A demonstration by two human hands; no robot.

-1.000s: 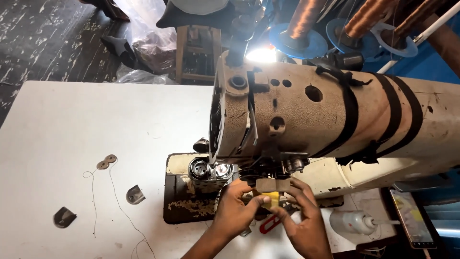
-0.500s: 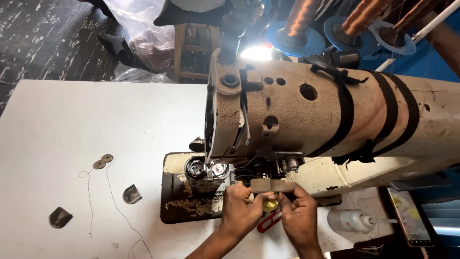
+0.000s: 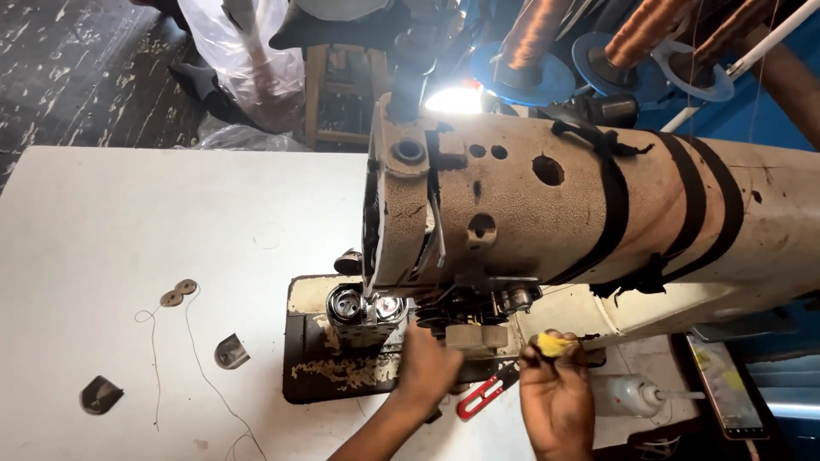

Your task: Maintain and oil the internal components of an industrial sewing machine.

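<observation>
Big, old sewing machine (image 3: pixel 547 205) on a white table (image 3: pixel 128 230). Left hand (image 3: pixel 427 369) low at the front of the machine, fingers curled onto its small parts under the head; cannot tell if holding anything. Right hand (image 3: pixel 557 393) just right of that, pinching a small yellow bit (image 3: pixel 552 344). Red snips (image 3: pixel 485 394) between both hands. Clear bottle (image 3: pixel 628 394) right of the right hand.

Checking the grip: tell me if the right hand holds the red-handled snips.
No: the right hand pinches a small yellow piece; the red-handled snips lie on the table.
</observation>
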